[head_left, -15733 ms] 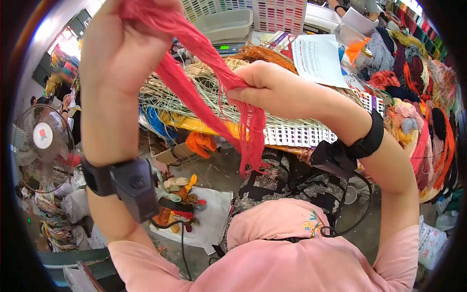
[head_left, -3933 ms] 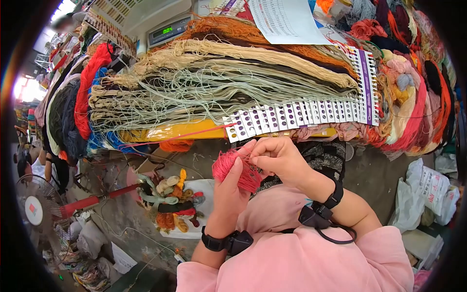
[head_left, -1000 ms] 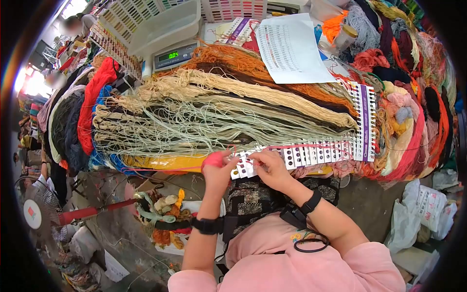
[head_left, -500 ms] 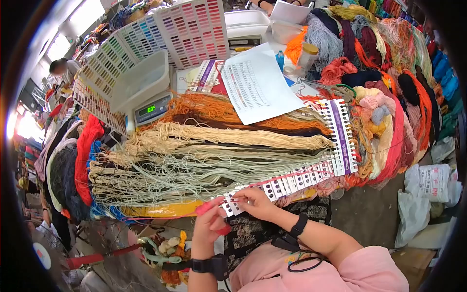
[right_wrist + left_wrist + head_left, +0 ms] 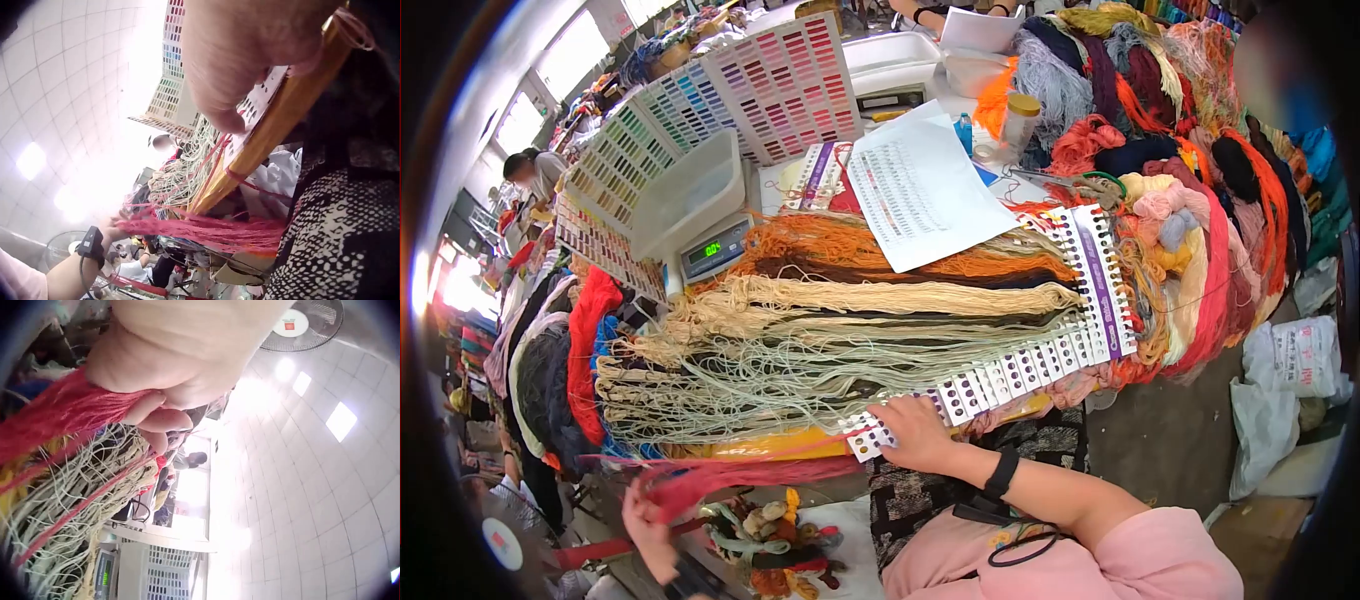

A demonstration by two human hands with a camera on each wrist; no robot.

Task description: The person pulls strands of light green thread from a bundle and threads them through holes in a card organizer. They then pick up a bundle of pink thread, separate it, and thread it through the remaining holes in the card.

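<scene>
My left hand is out beyond the table's front left, its fingers curled round a loose hank of pinkish-red yarn. In the left wrist view the yarn runs out of the fist in a thick bunch. My right hand holds the left end of a white punched thread card, its thumb on the holes. Beside that thumb, strands of the red yarn come off the card's end. The hank stretches from the left hand past the table's front edge.
Cream and pale green thread bundles cover the table behind the card. Behind them are a printed sheet, a digital scale, a plastic tub and colour charts. Yarn heaps stand right; a fan is at left.
My left hand has moved away from the card, left and towards me, and the bunched yarn now hangs out long. My right hand stays at the card's end. The head view has shifted slightly.
</scene>
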